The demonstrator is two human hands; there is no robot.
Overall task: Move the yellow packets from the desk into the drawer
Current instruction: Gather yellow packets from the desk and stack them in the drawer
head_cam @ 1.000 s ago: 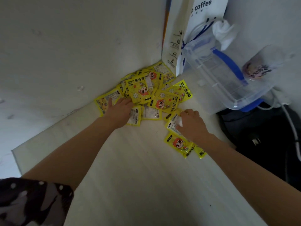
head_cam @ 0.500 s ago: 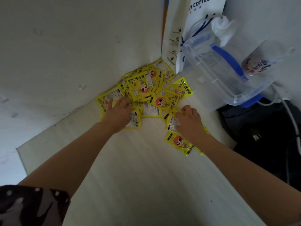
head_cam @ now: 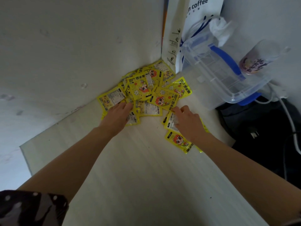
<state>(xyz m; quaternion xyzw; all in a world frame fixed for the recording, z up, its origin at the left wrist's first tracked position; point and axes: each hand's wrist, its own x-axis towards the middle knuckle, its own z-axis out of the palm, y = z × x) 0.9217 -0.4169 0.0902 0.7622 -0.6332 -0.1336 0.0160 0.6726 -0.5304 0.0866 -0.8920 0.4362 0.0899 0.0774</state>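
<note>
Both hands rest on a heap of yellow packets (head_cam: 145, 90) piled in the far corner of a pale desk (head_cam: 140, 176).

The left hand (head_cam: 116, 115) lies flat, fingers spread, on packets at the heap's near-left edge; the right hand (head_cam: 187, 121) presses palm-down, fingers loosely bent, on a white-backed packet (head_cam: 170, 120), gripping nothing that can be seen. Another packet (head_cam: 179, 141) with a red-haired cartoon figure lies just under the right wrist. Several wrappers read "HAND WARMER" beside Chinese characters too small to make out. Beyond the right hand stands a white bag (head_cam: 195, 22) printed "coffee", a clear plastic box (head_cam: 219, 75) with blue handles beside it, and a cup (head_cam: 254, 61) with dark lettering resting on the box. No drawer is in view. A dark spotted sleeve (head_cam: 29, 207) shows on the left arm.
</note>
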